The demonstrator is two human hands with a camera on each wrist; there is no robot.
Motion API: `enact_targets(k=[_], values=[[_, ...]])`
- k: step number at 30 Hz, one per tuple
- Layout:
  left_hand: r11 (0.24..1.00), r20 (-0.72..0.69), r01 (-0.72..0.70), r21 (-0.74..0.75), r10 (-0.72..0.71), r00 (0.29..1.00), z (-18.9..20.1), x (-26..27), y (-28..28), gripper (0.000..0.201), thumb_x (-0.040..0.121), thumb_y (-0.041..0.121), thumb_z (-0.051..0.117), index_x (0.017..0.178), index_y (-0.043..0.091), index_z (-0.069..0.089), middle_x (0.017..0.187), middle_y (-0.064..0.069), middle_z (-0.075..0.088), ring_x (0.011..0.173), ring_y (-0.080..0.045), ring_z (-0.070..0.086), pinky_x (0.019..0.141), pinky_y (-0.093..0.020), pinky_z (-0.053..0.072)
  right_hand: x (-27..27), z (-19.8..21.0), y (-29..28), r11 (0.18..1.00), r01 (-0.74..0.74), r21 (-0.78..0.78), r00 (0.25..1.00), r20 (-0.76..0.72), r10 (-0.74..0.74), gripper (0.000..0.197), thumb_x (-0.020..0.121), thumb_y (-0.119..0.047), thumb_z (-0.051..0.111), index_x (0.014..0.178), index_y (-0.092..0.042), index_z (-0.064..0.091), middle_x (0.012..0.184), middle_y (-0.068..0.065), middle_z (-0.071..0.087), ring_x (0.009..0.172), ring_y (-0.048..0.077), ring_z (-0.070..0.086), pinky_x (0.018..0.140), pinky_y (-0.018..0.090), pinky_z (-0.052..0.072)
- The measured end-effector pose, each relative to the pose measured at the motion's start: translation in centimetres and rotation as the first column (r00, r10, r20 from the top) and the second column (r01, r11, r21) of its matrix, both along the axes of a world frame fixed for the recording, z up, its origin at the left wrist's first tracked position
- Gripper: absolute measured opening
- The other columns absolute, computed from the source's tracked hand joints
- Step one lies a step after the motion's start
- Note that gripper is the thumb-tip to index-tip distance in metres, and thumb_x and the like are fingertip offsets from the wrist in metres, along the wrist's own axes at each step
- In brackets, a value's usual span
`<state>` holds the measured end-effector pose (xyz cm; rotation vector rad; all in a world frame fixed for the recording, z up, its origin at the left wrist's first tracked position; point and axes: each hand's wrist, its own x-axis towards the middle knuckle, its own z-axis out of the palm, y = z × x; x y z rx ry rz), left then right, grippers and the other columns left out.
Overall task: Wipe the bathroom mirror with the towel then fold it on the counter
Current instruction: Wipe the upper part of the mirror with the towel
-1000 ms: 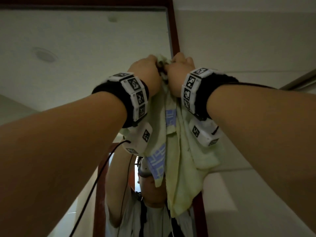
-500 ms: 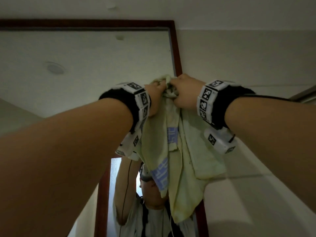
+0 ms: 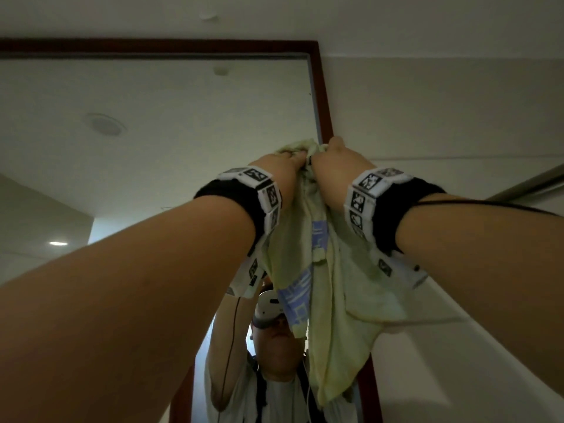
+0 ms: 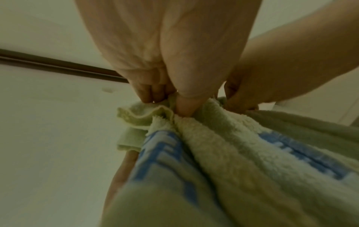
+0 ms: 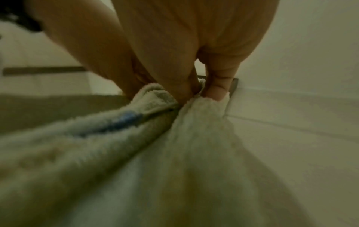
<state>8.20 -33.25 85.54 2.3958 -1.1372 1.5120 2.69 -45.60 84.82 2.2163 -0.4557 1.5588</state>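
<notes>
Pale green terry towel (image 3: 332, 288) with blue pattern: bunched top edge pinched by the fingers (image 4: 149, 93) of the left hand (image 3: 274, 175) and right hand (image 3: 335, 169), side by side, touching. Cloth hangs below the fingers, against the mirror (image 3: 183, 132) by its dark red-brown frame (image 3: 320, 96), right edge.

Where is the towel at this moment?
In the head view the towel hangs at centre, pinched at its top by the left hand and right hand, against the mirror's right frame.
</notes>
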Motion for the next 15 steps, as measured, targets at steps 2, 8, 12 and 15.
enact_targets(k=[2, 8, 12, 15], values=[[1.000, 0.048, -0.005, -0.010, 0.006, 0.999, 0.1, -0.2, 0.0, 0.072, 0.098, 0.017, 0.058, 0.161, 0.026, 0.022, 0.161, -0.007, 0.037, 0.141, -0.030, 0.045, 0.110, -0.033, 0.036, 0.3, 0.7, 0.4, 0.993, -0.103, 0.056, 0.995, 0.002, 0.103, 0.032, 0.097, -0.017, 0.049, 0.127, -0.006, 0.053, 0.131, 0.022, 0.052, 0.112, 0.039, 0.057, 0.077, 0.039, 0.042], [0.999, 0.042, -0.040, -0.028, 0.041, 0.998, 0.2, -0.3, 0.1, 0.061, 0.099, 0.013, 0.054, 0.155, 0.022, 0.033, 0.152, -0.012, 0.049, 0.130, -0.033, 0.054, 0.101, -0.036, 0.043, 0.3, 1.0, 1.0, 0.961, -0.247, 0.128, 0.967, -0.024, 0.252, 0.042, 0.100, -0.033, 0.037, 0.133, -0.010, 0.049, 0.133, 0.021, 0.047, 0.110, 0.034, 0.051, 0.095, 0.039, 0.043], [0.998, 0.025, -0.054, -0.042, 0.055, 0.998, -0.3, 0.0, -0.3, 0.061, 0.101, 0.014, 0.052, 0.157, 0.021, 0.031, 0.160, -0.010, 0.038, 0.138, -0.030, 0.048, 0.107, -0.036, 0.040, 0.7, 0.8, 0.5, 0.963, -0.240, 0.120, 0.970, -0.023, 0.244, 0.042, 0.104, -0.032, 0.029, 0.119, -0.006, 0.058, 0.129, 0.019, 0.057, 0.115, 0.036, 0.050, 0.093, 0.039, 0.039], [0.993, 0.018, 0.026, -0.113, -0.025, 1.000, -1.2, 0.8, -0.8, 0.064, 0.099, 0.012, 0.053, 0.158, 0.022, 0.030, 0.163, -0.011, 0.031, 0.141, -0.032, 0.043, 0.111, -0.038, 0.038, 0.9, -0.1, -0.2, 0.971, -0.224, 0.082, 0.974, 0.029, 0.223, 0.036, 0.098, -0.027, 0.047, 0.129, -0.011, 0.056, 0.135, 0.020, 0.049, 0.115, 0.037, 0.055, 0.078, 0.034, 0.035]])
